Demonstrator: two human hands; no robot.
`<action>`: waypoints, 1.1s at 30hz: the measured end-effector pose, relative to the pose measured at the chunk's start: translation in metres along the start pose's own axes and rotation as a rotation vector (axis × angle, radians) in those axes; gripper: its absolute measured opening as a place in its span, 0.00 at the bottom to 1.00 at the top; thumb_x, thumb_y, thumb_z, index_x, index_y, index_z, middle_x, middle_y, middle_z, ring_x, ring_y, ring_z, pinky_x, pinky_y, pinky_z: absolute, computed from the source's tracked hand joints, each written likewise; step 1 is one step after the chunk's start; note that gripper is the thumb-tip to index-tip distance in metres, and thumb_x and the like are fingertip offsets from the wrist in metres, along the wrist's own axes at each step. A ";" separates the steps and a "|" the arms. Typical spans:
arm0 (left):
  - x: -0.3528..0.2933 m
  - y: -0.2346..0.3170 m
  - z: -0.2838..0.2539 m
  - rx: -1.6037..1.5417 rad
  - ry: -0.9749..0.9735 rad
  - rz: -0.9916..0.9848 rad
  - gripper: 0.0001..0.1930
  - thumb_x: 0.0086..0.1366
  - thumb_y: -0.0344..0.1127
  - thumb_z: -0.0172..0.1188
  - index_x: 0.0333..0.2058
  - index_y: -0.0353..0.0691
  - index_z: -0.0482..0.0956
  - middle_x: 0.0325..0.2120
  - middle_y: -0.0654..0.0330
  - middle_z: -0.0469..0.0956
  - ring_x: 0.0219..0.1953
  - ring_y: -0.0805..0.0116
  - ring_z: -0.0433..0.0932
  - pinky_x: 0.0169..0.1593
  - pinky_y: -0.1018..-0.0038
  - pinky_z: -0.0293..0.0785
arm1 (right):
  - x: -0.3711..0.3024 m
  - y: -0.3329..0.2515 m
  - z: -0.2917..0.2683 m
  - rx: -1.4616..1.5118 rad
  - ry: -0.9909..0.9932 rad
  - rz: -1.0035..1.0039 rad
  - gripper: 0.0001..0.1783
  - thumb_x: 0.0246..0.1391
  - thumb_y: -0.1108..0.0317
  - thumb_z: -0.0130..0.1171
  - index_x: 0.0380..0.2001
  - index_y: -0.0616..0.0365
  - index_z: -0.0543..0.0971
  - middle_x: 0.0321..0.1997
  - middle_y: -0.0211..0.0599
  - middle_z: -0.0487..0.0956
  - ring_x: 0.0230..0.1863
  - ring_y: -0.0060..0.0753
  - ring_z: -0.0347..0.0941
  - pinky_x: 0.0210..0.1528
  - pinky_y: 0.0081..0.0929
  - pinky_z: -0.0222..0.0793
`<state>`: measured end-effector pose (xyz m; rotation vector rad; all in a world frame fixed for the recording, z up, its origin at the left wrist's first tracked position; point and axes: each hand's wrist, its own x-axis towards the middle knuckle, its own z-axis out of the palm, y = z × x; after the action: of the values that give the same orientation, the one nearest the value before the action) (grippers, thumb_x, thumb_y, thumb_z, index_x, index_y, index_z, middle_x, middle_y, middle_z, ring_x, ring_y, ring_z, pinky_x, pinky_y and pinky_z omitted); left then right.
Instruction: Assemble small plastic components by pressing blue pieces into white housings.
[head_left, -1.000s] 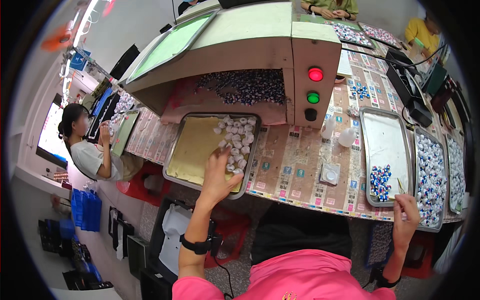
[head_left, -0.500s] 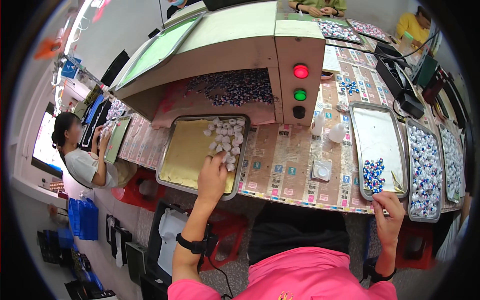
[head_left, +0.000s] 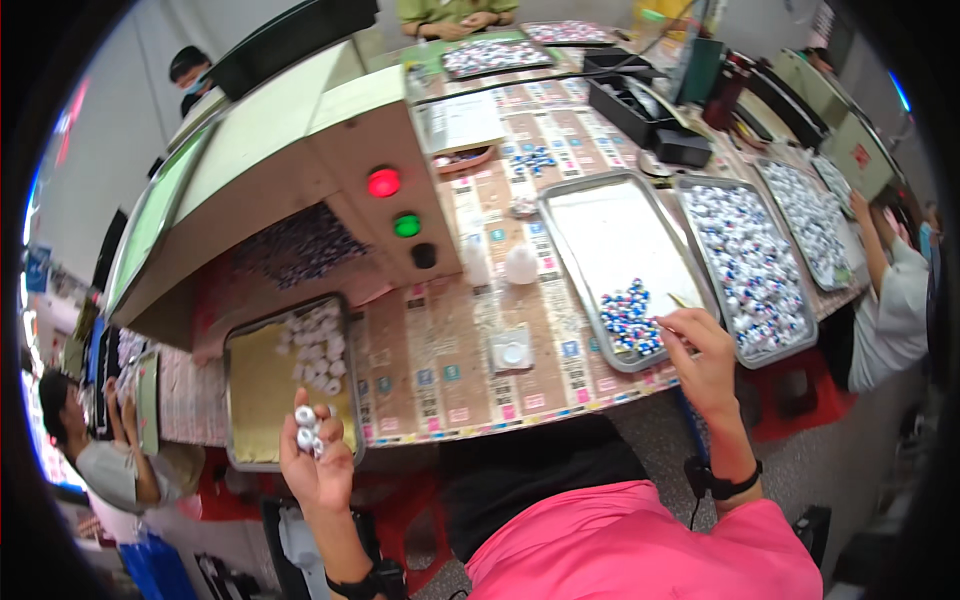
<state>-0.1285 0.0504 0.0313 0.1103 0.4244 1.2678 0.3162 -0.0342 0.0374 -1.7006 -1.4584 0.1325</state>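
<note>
Left hand (head_left: 318, 462) curling around several white caps (head_left: 305, 428), hovering over the near edge of the yellow tray (head_left: 258, 390). Right hand (head_left: 703, 358) pinching a thin stick (head_left: 683, 300), resting at the steel tray (head_left: 600, 225) beside blue-white beads (head_left: 628, 315).

Metal trays near the person: three, namely left tray (head_left: 240, 400), middle tray (head_left: 600, 215), right tray (head_left: 775, 345)
Lamps on the machine: two, red lamp (head_left: 383, 183) and green lamp (head_left: 406, 225)
Hands of the person: two, left hand (head_left: 318, 470), right hand (head_left: 705, 355)
White caps in left hand: about three (head_left: 305, 428)
</note>
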 end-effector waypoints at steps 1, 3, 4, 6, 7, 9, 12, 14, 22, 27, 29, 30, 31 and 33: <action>0.000 -0.012 0.004 -0.008 -0.012 -0.033 0.19 0.68 0.40 0.43 0.56 0.41 0.67 0.38 0.54 0.71 0.31 0.70 0.65 0.22 0.80 0.63 | 0.003 0.005 0.000 -0.054 0.008 -0.032 0.08 0.44 0.79 0.59 0.31 0.61 0.80 0.32 0.40 0.77 0.35 0.42 0.74 0.39 0.30 0.68; -0.004 -0.033 0.010 0.020 0.010 -0.192 0.19 0.68 0.39 0.43 0.55 0.41 0.67 0.38 0.53 0.72 0.28 0.71 0.65 0.21 0.81 0.61 | 0.009 0.009 0.004 -0.071 -0.014 -0.017 0.08 0.45 0.78 0.59 0.32 0.61 0.80 0.33 0.40 0.77 0.38 0.44 0.72 0.42 0.32 0.67; -0.004 -0.043 0.012 -0.004 0.004 -0.297 0.17 0.68 0.39 0.43 0.52 0.41 0.69 0.35 0.54 0.72 0.24 0.73 0.64 0.19 0.81 0.59 | 0.012 0.014 0.007 -0.085 -0.047 -0.059 0.09 0.45 0.78 0.58 0.33 0.60 0.80 0.33 0.40 0.77 0.39 0.43 0.72 0.43 0.32 0.67; -0.006 -0.069 0.017 0.062 0.002 -0.397 0.14 0.68 0.40 0.45 0.46 0.39 0.71 0.30 0.57 0.72 0.20 0.74 0.63 0.18 0.81 0.58 | 0.019 0.018 0.017 -0.106 -0.088 -0.130 0.09 0.45 0.77 0.58 0.33 0.59 0.79 0.33 0.40 0.78 0.40 0.42 0.71 0.43 0.33 0.66; -0.007 -0.083 0.022 0.081 -0.002 -0.439 0.14 0.68 0.41 0.46 0.45 0.39 0.72 0.28 0.57 0.72 0.20 0.73 0.64 0.18 0.80 0.59 | 0.024 0.018 0.022 -0.113 -0.088 -0.133 0.09 0.45 0.77 0.58 0.33 0.59 0.79 0.33 0.40 0.78 0.40 0.42 0.71 0.43 0.33 0.66; -0.009 -0.107 0.020 0.131 -0.049 -0.491 0.15 0.69 0.43 0.45 0.43 0.40 0.73 0.28 0.58 0.71 0.20 0.74 0.63 0.18 0.80 0.58 | 0.036 0.018 0.034 -0.105 -0.134 -0.151 0.08 0.45 0.77 0.58 0.32 0.59 0.79 0.34 0.38 0.78 0.39 0.43 0.70 0.42 0.34 0.66; -0.015 -0.134 0.028 0.146 -0.024 -0.585 0.16 0.69 0.42 0.45 0.50 0.42 0.71 0.32 0.57 0.72 0.25 0.71 0.65 0.22 0.79 0.60 | 0.050 0.019 0.049 -0.207 -0.209 -0.148 0.08 0.45 0.75 0.58 0.32 0.58 0.80 0.34 0.37 0.78 0.38 0.44 0.69 0.43 0.35 0.66; -0.015 -0.143 0.029 0.111 -0.031 -0.643 0.18 0.67 0.38 0.47 0.54 0.40 0.68 0.36 0.55 0.72 0.29 0.69 0.67 0.26 0.76 0.63 | 0.055 0.018 0.052 -0.270 -0.267 -0.129 0.08 0.45 0.75 0.59 0.32 0.58 0.80 0.34 0.37 0.78 0.38 0.43 0.69 0.43 0.34 0.66; -0.017 -0.154 0.016 0.026 -0.019 -0.657 0.18 0.64 0.34 0.48 0.52 0.36 0.69 0.38 0.52 0.73 0.30 0.67 0.69 0.27 0.74 0.64 | 0.060 0.022 0.051 -0.185 -0.409 0.019 0.08 0.44 0.72 0.58 0.31 0.58 0.81 0.29 0.42 0.77 0.36 0.44 0.71 0.41 0.36 0.68; -0.021 -0.153 0.021 0.029 -0.042 -0.609 0.19 0.69 0.37 0.45 0.56 0.39 0.64 0.38 0.55 0.72 0.29 0.70 0.69 0.27 0.77 0.64 | 0.054 0.017 0.056 -0.028 -0.368 0.030 0.09 0.44 0.75 0.58 0.32 0.59 0.80 0.29 0.41 0.76 0.33 0.41 0.74 0.38 0.32 0.69; -0.018 -0.151 0.024 0.064 -0.036 -0.572 0.19 0.69 0.37 0.45 0.57 0.40 0.64 0.38 0.56 0.72 0.29 0.72 0.69 0.27 0.77 0.64 | 0.051 0.013 0.057 -0.016 -0.203 -0.083 0.10 0.43 0.77 0.57 0.33 0.60 0.79 0.31 0.41 0.76 0.33 0.39 0.75 0.38 0.29 0.70; -0.017 -0.151 0.024 0.072 -0.031 -0.569 0.19 0.70 0.39 0.44 0.57 0.41 0.64 0.37 0.57 0.71 0.28 0.71 0.67 0.26 0.77 0.63 | 0.049 0.011 0.055 0.010 -0.169 -0.104 0.11 0.43 0.79 0.57 0.34 0.61 0.77 0.32 0.41 0.76 0.33 0.37 0.75 0.38 0.26 0.71; -0.015 -0.151 0.023 0.080 -0.022 -0.564 0.19 0.70 0.41 0.44 0.57 0.43 0.64 0.36 0.58 0.71 0.28 0.71 0.66 0.26 0.77 0.62 | 0.047 0.006 0.052 0.099 -0.166 -0.046 0.10 0.44 0.79 0.57 0.34 0.63 0.77 0.33 0.39 0.75 0.33 0.32 0.75 0.37 0.24 0.72; -0.014 -0.150 0.022 0.099 -0.009 -0.530 0.20 0.69 0.40 0.45 0.57 0.43 0.64 0.37 0.58 0.71 0.27 0.73 0.66 0.25 0.78 0.62 | 0.040 -0.002 0.048 0.290 -0.203 0.084 0.08 0.47 0.80 0.56 0.34 0.65 0.76 0.34 0.36 0.75 0.34 0.26 0.74 0.36 0.22 0.71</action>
<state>0.0111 -0.0048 0.0078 0.0801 0.4715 0.7249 0.2988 0.0248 0.0265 -1.5437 -1.4338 0.5499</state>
